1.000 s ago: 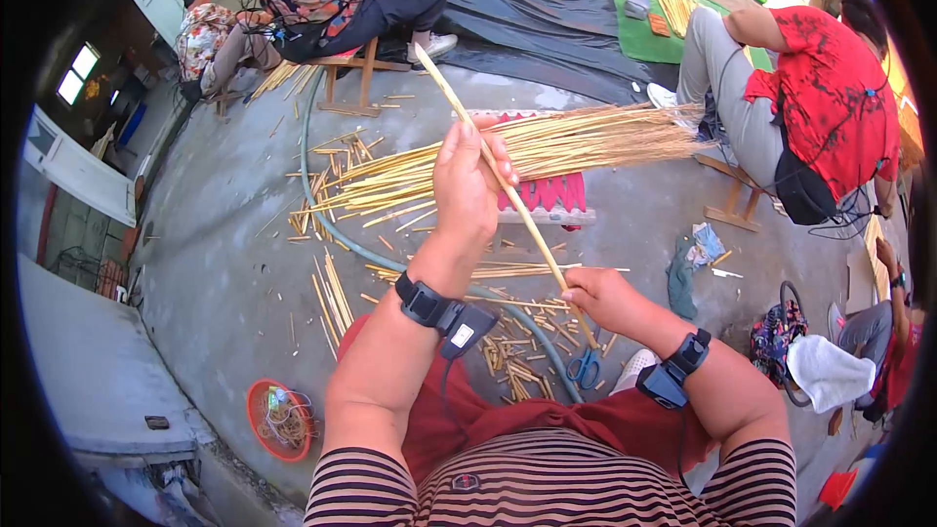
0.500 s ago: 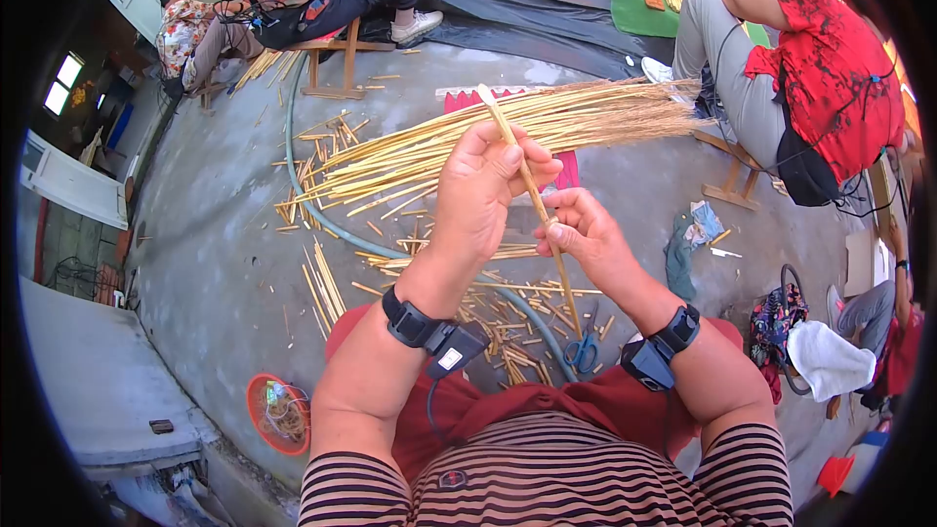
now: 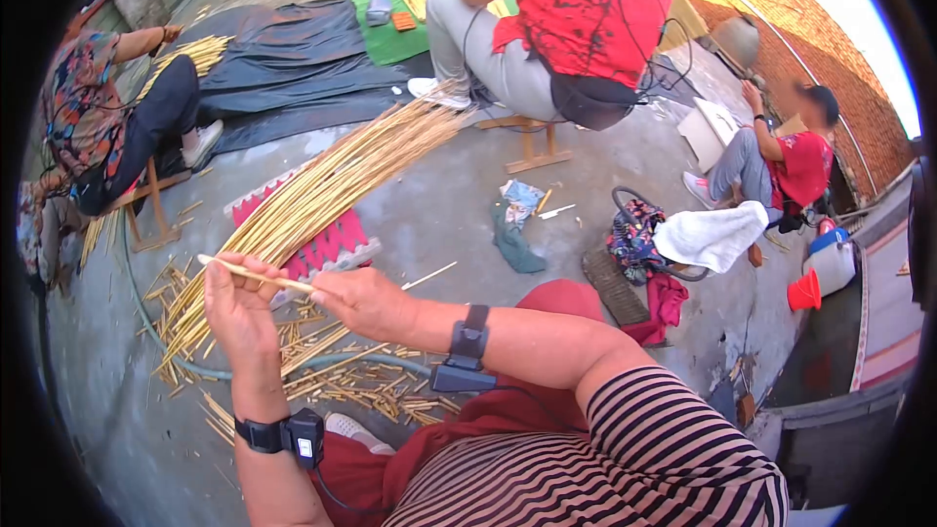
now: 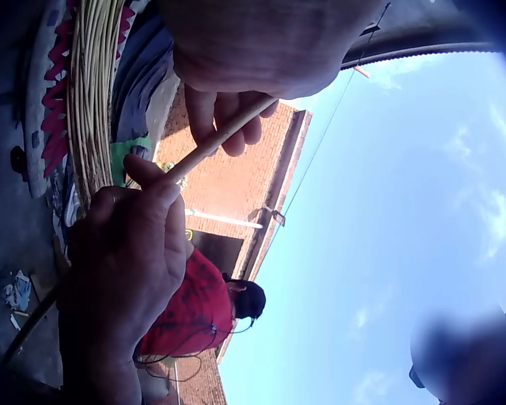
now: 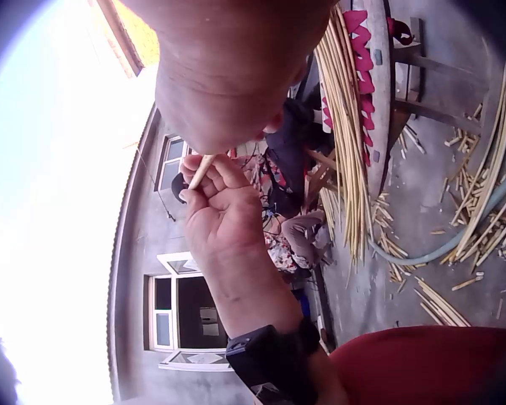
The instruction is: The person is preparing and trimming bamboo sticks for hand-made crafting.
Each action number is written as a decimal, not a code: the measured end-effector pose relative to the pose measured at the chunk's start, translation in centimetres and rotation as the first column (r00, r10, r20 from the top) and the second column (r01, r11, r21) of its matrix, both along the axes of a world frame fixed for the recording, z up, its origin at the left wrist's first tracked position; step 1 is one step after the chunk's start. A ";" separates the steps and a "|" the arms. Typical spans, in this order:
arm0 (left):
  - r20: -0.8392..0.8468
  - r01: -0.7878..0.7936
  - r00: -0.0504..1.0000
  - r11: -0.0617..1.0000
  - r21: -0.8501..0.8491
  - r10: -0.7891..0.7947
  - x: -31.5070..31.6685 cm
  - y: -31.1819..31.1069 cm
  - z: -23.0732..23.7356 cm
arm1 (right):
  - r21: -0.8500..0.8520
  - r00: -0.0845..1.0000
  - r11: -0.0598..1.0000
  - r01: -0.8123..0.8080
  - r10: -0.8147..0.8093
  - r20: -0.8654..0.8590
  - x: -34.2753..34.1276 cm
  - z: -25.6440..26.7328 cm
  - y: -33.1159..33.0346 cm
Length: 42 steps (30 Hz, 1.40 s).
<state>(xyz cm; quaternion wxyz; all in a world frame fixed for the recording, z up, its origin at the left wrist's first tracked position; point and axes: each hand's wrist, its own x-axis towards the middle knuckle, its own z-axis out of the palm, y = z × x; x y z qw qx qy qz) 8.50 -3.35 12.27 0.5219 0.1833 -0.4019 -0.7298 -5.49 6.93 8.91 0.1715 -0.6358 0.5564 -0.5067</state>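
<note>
A thin pale stalk (image 3: pixel 293 283) lies across both hands in front of the body, a whitish tip at its left end. My right hand (image 3: pixel 366 303) pinches it between thumb and curled fingers; the tail sticks out past that hand. Near the tip my left hand (image 3: pixel 239 317), palm up, has its thumb and fingers around the stalk (image 4: pixel 215 139). Just beyond the hands, a big bundle of long stalks (image 3: pixel 322 176) with brushy far ends rests on a low stand with a pink zigzag cover (image 3: pixel 327 244).
Cut stalk pieces (image 3: pixel 390 398) litter the concrete around a hose (image 3: pixel 146 307). A person in red (image 3: pixel 586 20) sits ahead, another (image 3: pixel 805 166) at the right. Someone in a floral shirt (image 3: pixel 88 117) sits at the left. A white towel (image 3: pixel 717 234) covers a bag to the right.
The head view has swung to the right. The stalk has tipped from steep to nearly level, and my right hand has moved from a loose fingertip hold to a closer grip near my left hand.
</note>
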 end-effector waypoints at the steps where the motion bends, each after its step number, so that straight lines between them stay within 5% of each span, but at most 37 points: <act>1: 0.001 0.008 1.000 1.000 0.007 -0.008 0.2 -0.1 0.0 | 0.009 1.000 1.000 0.014 -0.014 -0.027 -0.2 0.1 0.0; 6: 0.000 0.019 1.000 1.000 0.014 -0.019 -0.3 -0.2 -0.3 | 0.035 0.996 0.999 -0.004 0.007 -0.088 -0.9 0.5 0.1; 9: 0.092 -0.002 0.996 0.999 0.050 -0.002 -1.7 1.6 0.5 | 0.035 0.984 0.996 -0.080 0.073 0.163 -0.9 -1.0 -0.6; 12: 0.159 0.082 0.984 0.997 0.010 -0.083 -2.6 3.2 0.0 | 0.181 0.770 0.954 -0.240 0.074 0.633 -0.3 -0.9 -0.6; 14: 0.197 0.115 0.975 0.993 -0.033 -0.107 -2.6 2.9 -0.9 | 0.219 0.811 0.948 -0.230 0.063 0.581 -0.4 -0.5 -0.1; 18: 0.121 -0.129 0.983 0.987 -0.091 0.139 -0.6 0.3 1.0 | 0.326 0.937 0.932 -0.162 0.042 0.346 -0.7 -0.8 0.4; 22: 0.077 -0.254 0.965 0.967 0.035 0.251 1.5 -2.0 1.7 | 0.281 0.991 0.958 -0.057 0.020 0.131 -0.9 -0.9 1.0; 27: 0.128 -0.149 0.983 0.978 0.148 0.130 -0.2 0.3 1.0 | 0.325 0.996 0.945 0.020 -0.047 0.073 -1.0 0.4 1.5; 30: 0.103 -0.095 0.992 0.976 0.194 0.076 -0.7 0.7 0.4 | 0.130 0.990 0.986 0.109 -0.095 -0.109 -1.3 -0.3 1.4; 36: 0.062 -0.030 0.998 0.985 0.169 0.020 -0.3 0.4 0.8 | -0.001 0.959 0.994 0.107 -0.103 -0.264 -2.1 -0.4 1.2; 42: 0.035 -0.026 0.999 0.990 0.141 0.021 -1.3 1.5 0.8 | 0.125 0.989 0.988 0.086 -0.070 -0.132 -1.7 0.4 1.7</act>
